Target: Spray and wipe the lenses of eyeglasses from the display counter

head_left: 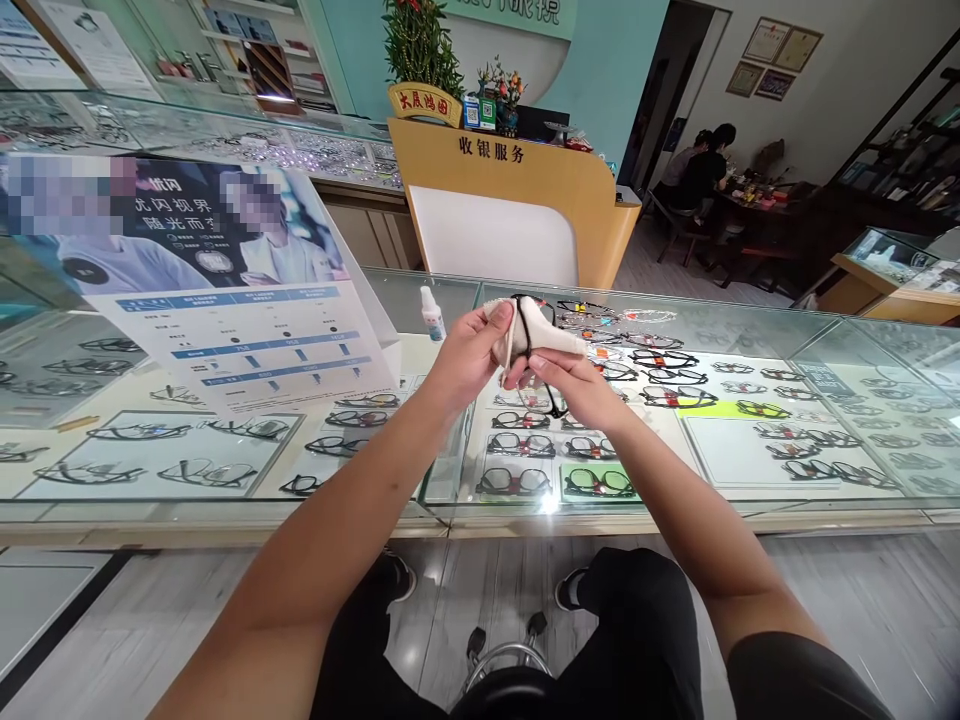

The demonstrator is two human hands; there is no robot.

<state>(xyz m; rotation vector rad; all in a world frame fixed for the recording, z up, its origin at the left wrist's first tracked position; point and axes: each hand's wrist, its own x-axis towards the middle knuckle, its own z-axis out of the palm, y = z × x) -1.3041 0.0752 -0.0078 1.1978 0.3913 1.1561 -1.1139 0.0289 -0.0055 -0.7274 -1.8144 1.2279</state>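
A pair of black-framed glasses (534, 352) is held above a glass display counter (750, 330), partly wrapped in a pale cleaning cloth (540, 335). My left hand (469, 350) is closed on the cloth, pinching it round the frame's upper part. My right hand (577, 385) is closed on the lower side of the frame and the cloth's edge. Much of the frame is hidden by the cloth and fingers. A small white spray bottle (432, 314) stands on the counter just left of my hands.
Several rows of glasses (517, 445) lie inside the counter under the glass. A large advertising stand (225, 290) leans at the left. A wooden cashier desk (517, 190) rises behind. People sit at a table (705, 170) far right. A stool (502, 660) is under me.
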